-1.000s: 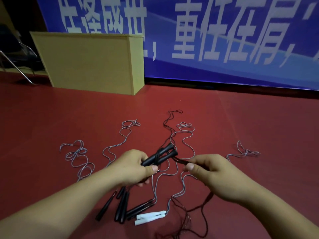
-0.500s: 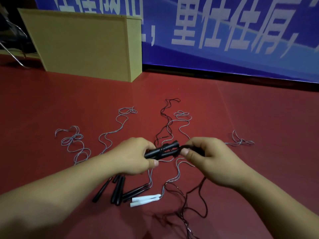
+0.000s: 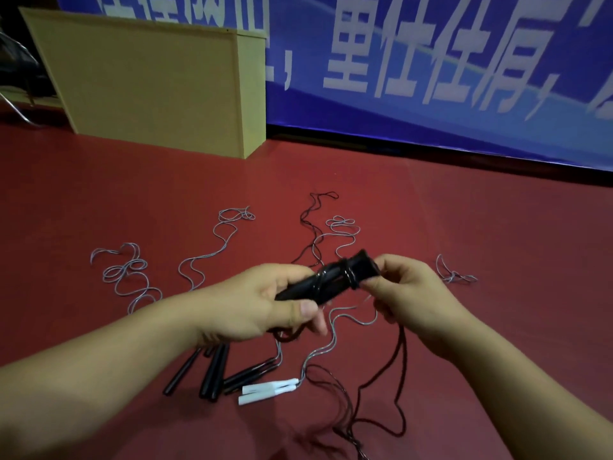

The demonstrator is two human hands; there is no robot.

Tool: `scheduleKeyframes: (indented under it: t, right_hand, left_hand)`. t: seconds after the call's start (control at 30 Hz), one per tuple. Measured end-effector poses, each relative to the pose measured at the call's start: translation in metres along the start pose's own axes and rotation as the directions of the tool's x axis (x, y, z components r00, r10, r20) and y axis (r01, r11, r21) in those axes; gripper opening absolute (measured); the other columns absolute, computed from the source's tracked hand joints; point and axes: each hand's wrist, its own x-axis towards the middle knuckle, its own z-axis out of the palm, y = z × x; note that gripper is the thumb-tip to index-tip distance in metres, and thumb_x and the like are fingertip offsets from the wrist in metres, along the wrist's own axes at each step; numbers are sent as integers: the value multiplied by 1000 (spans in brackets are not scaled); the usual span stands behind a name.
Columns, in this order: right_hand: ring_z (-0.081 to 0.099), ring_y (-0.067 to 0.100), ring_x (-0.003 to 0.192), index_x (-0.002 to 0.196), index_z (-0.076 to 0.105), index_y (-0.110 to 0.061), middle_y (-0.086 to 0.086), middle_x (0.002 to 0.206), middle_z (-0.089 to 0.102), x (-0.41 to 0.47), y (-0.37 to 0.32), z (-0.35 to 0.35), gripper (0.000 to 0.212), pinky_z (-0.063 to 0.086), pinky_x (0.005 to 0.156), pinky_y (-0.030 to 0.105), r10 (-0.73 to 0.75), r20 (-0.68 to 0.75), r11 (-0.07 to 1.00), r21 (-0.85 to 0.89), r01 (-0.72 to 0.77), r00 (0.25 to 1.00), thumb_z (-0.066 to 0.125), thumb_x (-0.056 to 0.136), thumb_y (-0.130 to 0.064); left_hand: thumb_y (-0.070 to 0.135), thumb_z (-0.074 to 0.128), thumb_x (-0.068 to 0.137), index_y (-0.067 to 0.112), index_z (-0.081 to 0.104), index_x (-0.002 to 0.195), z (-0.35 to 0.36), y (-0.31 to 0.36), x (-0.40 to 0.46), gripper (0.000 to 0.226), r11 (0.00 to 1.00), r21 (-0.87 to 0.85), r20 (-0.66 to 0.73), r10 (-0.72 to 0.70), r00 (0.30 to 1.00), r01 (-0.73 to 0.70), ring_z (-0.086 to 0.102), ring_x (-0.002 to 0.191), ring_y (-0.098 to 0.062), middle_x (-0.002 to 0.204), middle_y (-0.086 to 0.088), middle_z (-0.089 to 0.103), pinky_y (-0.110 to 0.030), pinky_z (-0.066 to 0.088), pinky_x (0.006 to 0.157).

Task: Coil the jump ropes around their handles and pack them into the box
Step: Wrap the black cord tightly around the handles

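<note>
I hold the paired black handles (image 3: 326, 283) in the air over the red floor (image 3: 99, 200), their long axis rising from lower left to upper right; a few turns of dark rope (image 3: 399, 366) already circle them. My left hand (image 3: 262, 302) wraps the lower end, thumb across the top, while my right hand (image 3: 406, 295) sits at the upper tip, fingers curled and pinching the rope just beside it. The next wrap must come from the right side; other ropes lie loose on the floor, and the yellow box (image 3: 146, 81) stands well apart, ahead to the left

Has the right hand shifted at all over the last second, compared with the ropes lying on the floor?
Yes. The right hand has closed in leftward on the black handles, away from the grey rope tangle on the floor at right.
</note>
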Motion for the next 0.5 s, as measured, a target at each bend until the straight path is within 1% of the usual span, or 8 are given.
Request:
scheduleKeyframes:
  t: [0.07, 0.13, 0.17, 0.23, 0.3, 0.4, 0.5]
  right_hand:
    - [42, 13, 45, 78, 61, -3, 10, 64, 51, 1, -2, 5, 22, 35, 42, 23, 11, 24, 999, 47, -12, 1000, 63, 92, -19]
    - [44, 13, 46, 83, 65, -6, 5, 66, 58, 0, -3, 11, 20, 38, 44, 24, 46, 77, 997, 65, -51, 996, 58, 96, -20]
    - [44, 13, 47, 88, 67, -7, 3, 66, 61, 0, -2, 15, 19, 39, 46, 24, 66, 107, 995, 64, -73, 992, 56, 98, -20]
    - [44, 13, 50, 98, 67, -9, 2, 66, 62, 0, 1, 21, 16, 39, 50, 24, 106, 146, 992, 54, -115, 984, 55, 99, -20]
    - [44, 14, 51, 99, 64, -12, 2, 65, 62, 0, 4, 24, 10, 40, 53, 26, 152, 133, 986, 50, -159, 979, 58, 97, -20]
    - [45, 17, 55, 95, 60, -18, -1, 61, 60, 1, 9, 25, 4, 40, 54, 28, 176, 55, 984, 27, -178, 983, 63, 94, -21]
    - [43, 18, 58, 86, 60, -19, -4, 61, 59, 2, 9, 22, 7, 33, 53, 29, 97, 21, 995, -20, -97, 995, 65, 92, -20]
  left_hand:
    - [21, 59, 87, 7, 59, 103, -2, 1, 3, 21, 997, -74, -117, 14, 993, -23, 53, 75, -20, 89, -7, 72, -26, 41, 66]
    - [20, 61, 88, 9, 62, 100, -2, 1, 5, 17, 993, -115, -230, -9, 973, -19, 58, 77, -22, 86, -6, 72, -28, 42, 68]
    - [17, 62, 92, 7, 62, 100, -2, 1, 6, 13, 991, -134, -294, -25, 956, -15, 60, 78, -24, 84, -7, 73, -30, 43, 69]
    - [9, 55, 98, -3, 59, 103, -2, 0, 9, 14, 983, -183, -417, -60, 907, -19, 59, 80, -29, 78, -5, 72, -33, 46, 70]
    - [6, 51, 99, -4, 59, 103, -5, -1, 9, 14, 977, -212, -520, -82, 850, -35, 55, 76, -30, 72, -3, 69, -36, 46, 69]
    - [6, 52, 98, 2, 62, 99, -9, -3, 8, 11, 977, -214, -604, -123, 787, -12, 50, 69, -25, 70, -1, 67, -42, 43, 74]
    - [6, 53, 98, 5, 63, 96, -10, -5, 7, 10, 978, -207, -635, -148, 758, 17, 54, 65, -21, 73, -3, 68, -41, 47, 75]
